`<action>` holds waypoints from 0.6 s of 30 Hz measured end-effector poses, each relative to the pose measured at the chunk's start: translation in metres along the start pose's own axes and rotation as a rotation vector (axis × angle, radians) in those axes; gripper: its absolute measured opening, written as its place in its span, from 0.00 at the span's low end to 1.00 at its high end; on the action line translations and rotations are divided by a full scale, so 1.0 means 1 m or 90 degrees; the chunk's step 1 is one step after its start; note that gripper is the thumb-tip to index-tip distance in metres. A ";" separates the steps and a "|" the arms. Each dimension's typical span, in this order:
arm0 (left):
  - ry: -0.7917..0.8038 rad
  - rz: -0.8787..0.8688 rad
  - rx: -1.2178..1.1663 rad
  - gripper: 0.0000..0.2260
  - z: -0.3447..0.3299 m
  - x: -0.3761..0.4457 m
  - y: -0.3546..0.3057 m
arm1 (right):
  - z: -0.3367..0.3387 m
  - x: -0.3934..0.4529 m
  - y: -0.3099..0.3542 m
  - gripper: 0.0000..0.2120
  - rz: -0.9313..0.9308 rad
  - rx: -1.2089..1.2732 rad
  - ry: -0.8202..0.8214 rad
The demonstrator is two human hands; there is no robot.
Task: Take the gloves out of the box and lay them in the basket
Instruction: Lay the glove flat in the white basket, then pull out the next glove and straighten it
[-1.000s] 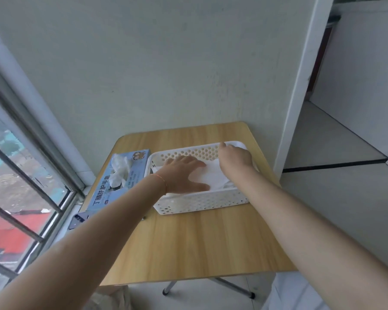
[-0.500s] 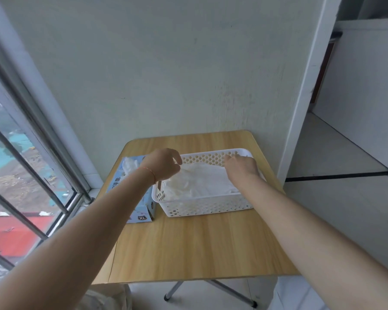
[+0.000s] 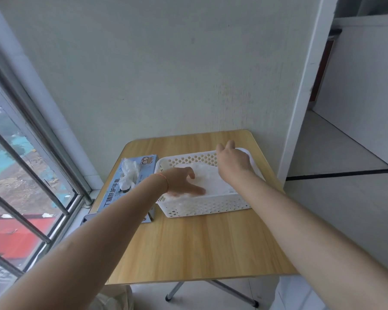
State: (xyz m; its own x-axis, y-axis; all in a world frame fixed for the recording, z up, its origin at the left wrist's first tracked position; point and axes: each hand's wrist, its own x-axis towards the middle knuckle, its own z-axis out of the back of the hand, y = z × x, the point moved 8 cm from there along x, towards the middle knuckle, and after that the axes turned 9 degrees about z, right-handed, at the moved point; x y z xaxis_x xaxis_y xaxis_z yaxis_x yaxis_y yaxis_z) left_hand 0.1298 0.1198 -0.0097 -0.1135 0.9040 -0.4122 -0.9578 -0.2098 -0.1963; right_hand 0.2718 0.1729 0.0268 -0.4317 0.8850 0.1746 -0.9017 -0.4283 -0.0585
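L hand [image 3: 182, 181] back down from rim, now flat, fingers spread, pressing gloves [image 3: 207, 177] in basket [image 3: 206, 206]. R hand [image 3: 232, 162] loose, open, at far-right rim. Pile settled; next glove [image 3: 129, 175] pokes from box [image 3: 121, 193], left of basket.

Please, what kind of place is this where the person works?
Probably a corner of a flat or small room, on an upper floor. A folding wooden table stands against a plain wall, a barred window looks down on roofs, and a doorway opens on the right.
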 end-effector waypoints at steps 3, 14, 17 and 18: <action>-0.045 -0.047 -0.115 0.18 0.033 -0.007 0.011 | 0.008 0.009 0.029 0.15 0.045 0.124 -0.009; -0.254 0.140 -0.308 0.40 0.056 -0.028 0.190 | 0.013 0.053 0.184 0.09 0.187 0.398 -0.006; -0.128 0.083 -0.290 0.55 0.030 -0.026 0.194 | 0.002 0.059 0.212 0.09 0.196 0.320 0.033; -0.122 0.071 -0.279 0.57 0.025 -0.024 0.196 | -0.004 0.060 0.222 0.09 0.204 0.297 0.059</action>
State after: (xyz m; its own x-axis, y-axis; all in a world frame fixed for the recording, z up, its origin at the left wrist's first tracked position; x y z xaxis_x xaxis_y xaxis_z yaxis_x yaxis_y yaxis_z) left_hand -0.0622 0.0662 -0.0157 -0.2955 0.9105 -0.2892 -0.7407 -0.4096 -0.5325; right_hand 0.0456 0.1315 0.0207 -0.7006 0.7012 0.1317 -0.6292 -0.6943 0.3495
